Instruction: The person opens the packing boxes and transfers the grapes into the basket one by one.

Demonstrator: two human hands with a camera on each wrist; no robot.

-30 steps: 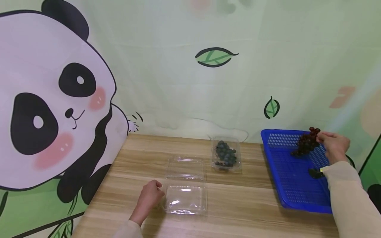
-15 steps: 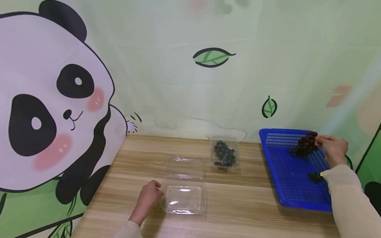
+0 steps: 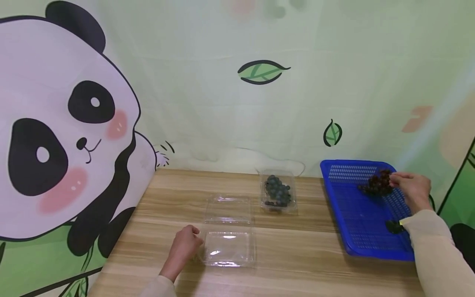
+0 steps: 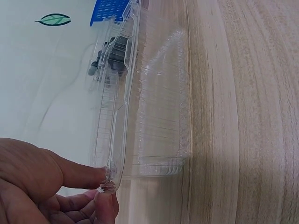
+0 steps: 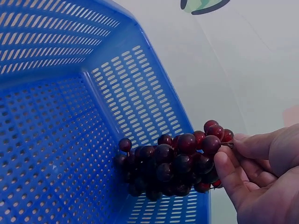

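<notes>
My right hand [image 3: 412, 189] pinches the stem end of a bunch of dark red grapes [image 5: 173, 161]. The bunch lies over the far right part of a blue plastic basket [image 3: 334, 214], along its perforated side wall in the right wrist view. With thumb and fingertips, my left hand [image 4: 60, 186] pinches the rim of a clear plastic clamshell box [image 4: 161, 107]. That box stands on the table with its lid folded back, and nothing shows inside it. In the head view the left hand [image 3: 185, 246] is at its near left side.
Behind the clamshell box, a second clear box [image 3: 293, 206] holds a bunch of dark blue grapes [image 3: 277, 192]. The wooden table [image 3: 297, 264] ends at a printed cloth backdrop [image 3: 208, 103]. A dark object [image 3: 394, 226] shows in the basket beside the right sleeve.
My right hand has lowered slightly, and the red grapes have sunk deeper into the basket. My left hand keeps its hold on the clamshell box. The head view has shifted a little.
</notes>
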